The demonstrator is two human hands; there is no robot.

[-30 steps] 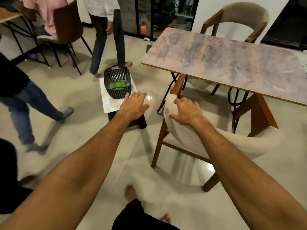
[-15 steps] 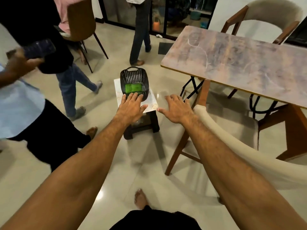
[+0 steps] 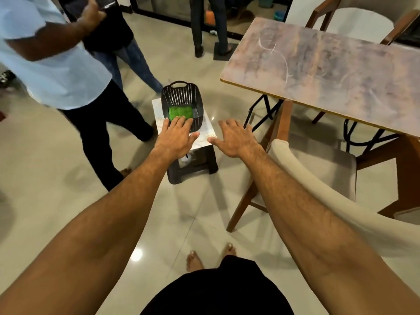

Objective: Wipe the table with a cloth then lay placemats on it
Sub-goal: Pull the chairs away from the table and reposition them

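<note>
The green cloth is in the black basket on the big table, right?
No. The green cloth lies in the black slotted plastic basket, but that basket stands on a small white-topped black stool, not the big marbled table. The head view shows it.

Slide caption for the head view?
Left hand and right hand reach toward the black basket holding a green cloth beside the table.

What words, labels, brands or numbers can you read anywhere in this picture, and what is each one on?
No text can be read anywhere.
table: white scrawled marks only, no letters or numbers.
black basket and green cloth: no label shows.
patterned sheet under the basket: ornament only, no text.
dark object in a bystander's hand: blurred, nothing legible.
</note>
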